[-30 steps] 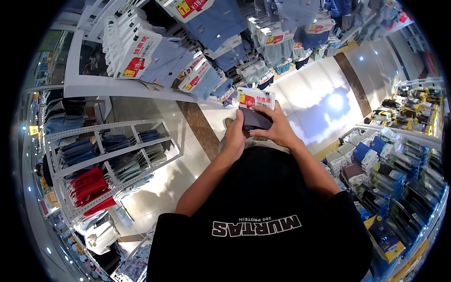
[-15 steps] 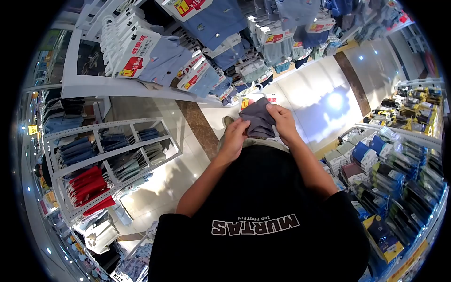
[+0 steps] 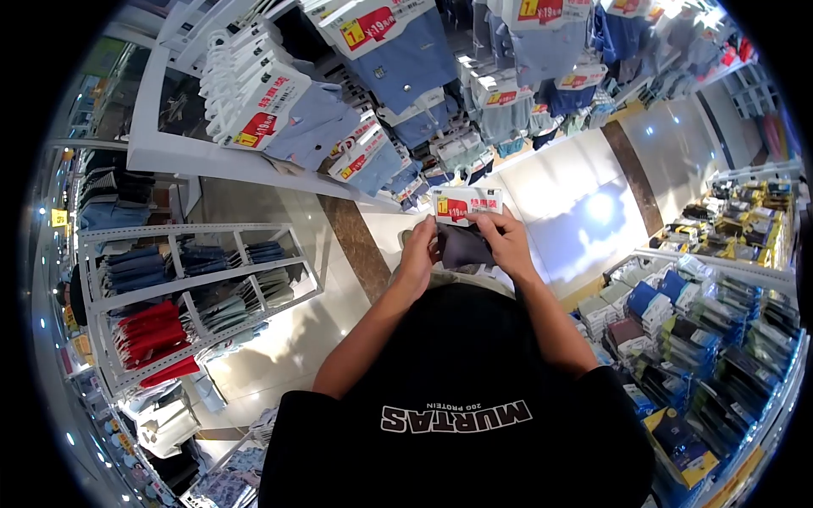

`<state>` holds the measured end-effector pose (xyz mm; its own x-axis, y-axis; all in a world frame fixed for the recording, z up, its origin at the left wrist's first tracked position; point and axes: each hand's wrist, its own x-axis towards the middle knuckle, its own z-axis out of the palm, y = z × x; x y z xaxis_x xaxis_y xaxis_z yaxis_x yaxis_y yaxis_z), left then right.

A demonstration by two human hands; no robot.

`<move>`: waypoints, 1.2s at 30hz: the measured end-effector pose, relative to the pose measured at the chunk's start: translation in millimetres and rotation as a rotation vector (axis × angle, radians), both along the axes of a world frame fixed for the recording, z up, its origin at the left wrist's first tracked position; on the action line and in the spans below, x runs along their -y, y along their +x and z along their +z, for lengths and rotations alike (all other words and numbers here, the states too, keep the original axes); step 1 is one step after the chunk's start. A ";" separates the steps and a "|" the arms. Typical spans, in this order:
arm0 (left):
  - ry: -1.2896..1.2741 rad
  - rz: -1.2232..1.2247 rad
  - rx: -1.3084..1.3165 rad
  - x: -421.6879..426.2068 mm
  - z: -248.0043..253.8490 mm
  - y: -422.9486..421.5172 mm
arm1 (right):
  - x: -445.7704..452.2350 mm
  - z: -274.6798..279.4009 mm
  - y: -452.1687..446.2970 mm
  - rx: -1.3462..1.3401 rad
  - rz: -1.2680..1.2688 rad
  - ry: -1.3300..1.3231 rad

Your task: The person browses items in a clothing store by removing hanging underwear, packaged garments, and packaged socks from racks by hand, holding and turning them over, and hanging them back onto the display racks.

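A dark grey folded garment [image 3: 464, 246] hangs below a white card with a red and yellow price label [image 3: 467, 206], in front of my waist. On the garment's left side, my left hand [image 3: 417, 259] is closed on its edge, fingers near the card's lower left corner. From the right, my right hand [image 3: 506, 244] pinches the top of the garment where it meets the card, thumb and fingers at the card's lower edge. The card's printed face is turned up toward me.
Garments on white hangers with price cards [image 3: 269, 108] fill the rack ahead. A white divided shelf [image 3: 207, 278] with folded jeans and red clothes [image 3: 152, 334] stands at left. Packaged goods [image 3: 699, 334] lie on shelving at right.
The garment, lifted over much of the card earlier, now hangs below it and the card's face shows. My hands have moved slightly down, and the view has shifted a little.
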<state>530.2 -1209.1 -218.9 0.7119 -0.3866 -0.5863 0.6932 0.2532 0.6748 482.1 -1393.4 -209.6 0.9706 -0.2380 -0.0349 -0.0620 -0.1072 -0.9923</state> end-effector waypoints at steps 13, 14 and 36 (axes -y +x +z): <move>0.176 -0.027 0.165 -14.1 -2.9 16.7 | 33.3 22.7 113.4 0.232 0.086 0.197; 0.170 -0.044 0.158 -15.5 -4.9 13.3 | 33.3 27.2 121.0 0.259 0.085 0.104; 0.162 -0.151 0.111 -35.4 -29.8 -18.7 | 49.5 -1.1 148.3 -0.001 0.068 0.150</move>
